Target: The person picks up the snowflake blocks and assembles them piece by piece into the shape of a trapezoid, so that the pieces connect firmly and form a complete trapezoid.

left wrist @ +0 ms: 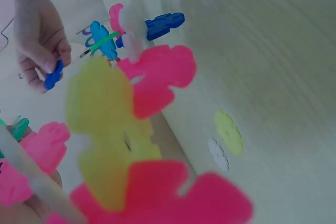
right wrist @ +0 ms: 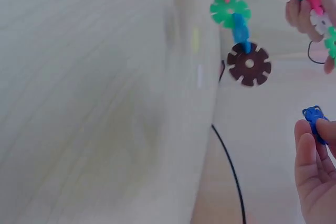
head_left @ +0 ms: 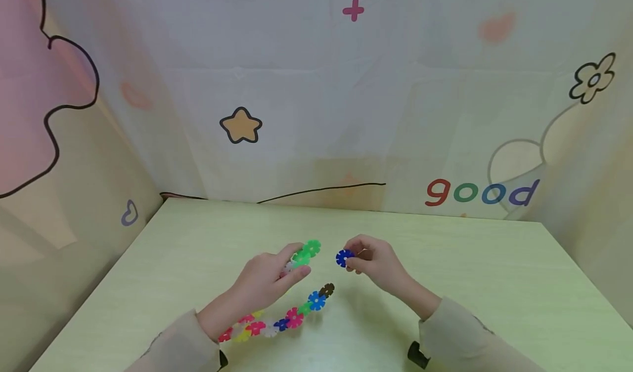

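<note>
And I've got right fingers [head_left: 364, 242] pinching a blue disc [head_left: 341, 258], left fingers [head_left: 295, 277] gripping a chain [head_left: 302, 259], brown disc [head_left: 327, 290] below them.

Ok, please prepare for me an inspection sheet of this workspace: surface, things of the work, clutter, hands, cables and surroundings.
Surface: pale tabletop, smooth-looking.
Job's things: multicoloured chain of notched plastic discs; separate dark blue notched disc.
Clutter: loose yellow disc and white disc lying on the tabletop.
Hands: left hand grips the chain; right hand pinches the dark blue disc.
Cables: nothing seen.
Surroundings: printed fabric backdrop with an orange star and "good" lettering.
</note>
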`<state>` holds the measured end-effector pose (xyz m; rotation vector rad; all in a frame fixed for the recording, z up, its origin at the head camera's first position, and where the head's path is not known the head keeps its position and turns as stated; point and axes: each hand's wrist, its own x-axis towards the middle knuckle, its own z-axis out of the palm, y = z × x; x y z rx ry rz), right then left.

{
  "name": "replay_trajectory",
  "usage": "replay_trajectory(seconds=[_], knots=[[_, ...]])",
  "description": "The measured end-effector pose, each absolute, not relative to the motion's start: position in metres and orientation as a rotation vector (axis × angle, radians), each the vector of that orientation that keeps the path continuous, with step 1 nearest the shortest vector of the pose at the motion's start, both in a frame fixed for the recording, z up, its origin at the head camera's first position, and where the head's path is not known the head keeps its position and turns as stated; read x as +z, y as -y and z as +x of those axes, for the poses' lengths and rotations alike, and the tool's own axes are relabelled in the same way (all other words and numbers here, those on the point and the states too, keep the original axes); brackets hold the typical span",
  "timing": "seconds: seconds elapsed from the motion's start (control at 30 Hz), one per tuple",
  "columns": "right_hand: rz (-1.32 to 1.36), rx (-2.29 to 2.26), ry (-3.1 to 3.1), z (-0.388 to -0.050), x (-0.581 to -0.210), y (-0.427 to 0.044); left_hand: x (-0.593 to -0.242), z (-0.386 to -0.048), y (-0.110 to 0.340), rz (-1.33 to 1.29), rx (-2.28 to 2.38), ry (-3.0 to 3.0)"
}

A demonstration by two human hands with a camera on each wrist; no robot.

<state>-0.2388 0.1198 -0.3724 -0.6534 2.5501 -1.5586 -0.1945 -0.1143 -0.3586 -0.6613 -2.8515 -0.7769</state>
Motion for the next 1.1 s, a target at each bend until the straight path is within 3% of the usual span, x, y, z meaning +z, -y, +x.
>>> replay_trajectory(seconds=[1.1], knots=[[-0.803,-1.761,-2.417,-0.219,-0.364,-0.110,-0.375,-0.193,0.093,-0.748,-1.032,2.834]])
